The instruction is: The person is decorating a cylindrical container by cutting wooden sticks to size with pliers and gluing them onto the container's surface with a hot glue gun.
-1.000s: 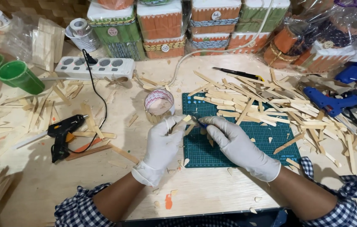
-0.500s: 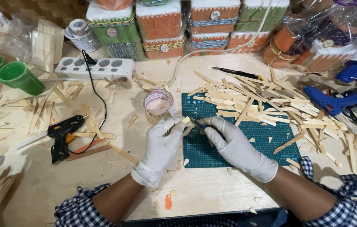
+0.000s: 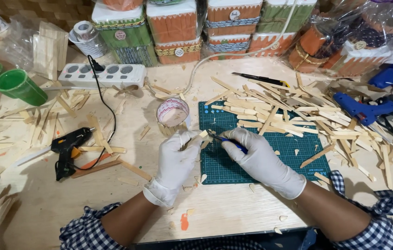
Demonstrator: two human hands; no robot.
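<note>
The left hand [image 3: 176, 159] still pinches a wooden stick [image 3: 202, 134] at the cutting mat's [image 3: 270, 159] left edge; the right hand [image 3: 259, 157], gripping a knife [image 3: 226, 142], has barely shifted, trimming continues.

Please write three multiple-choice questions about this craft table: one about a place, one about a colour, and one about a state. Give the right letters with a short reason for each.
1. Where does the black glue gun lie?
A. on the green cutting mat
B. on the wooden table, on the left hand's side
C. on top of the power strip

2. What colour are the two cups at the far left?
A. green
B. red
C. white

3. What is the state of the right hand?
A. open and flat on the table
B. closed around a thin blue-handled tool
C. holding a cup

Answers:
1 B: it rests on bare wood, away from the cutting mat and the power strip.
2 A: both are plainly green.
3 B: the gloved fingers grip the tool, whose tip meets the small wooden stick piece held by the left hand.
</note>
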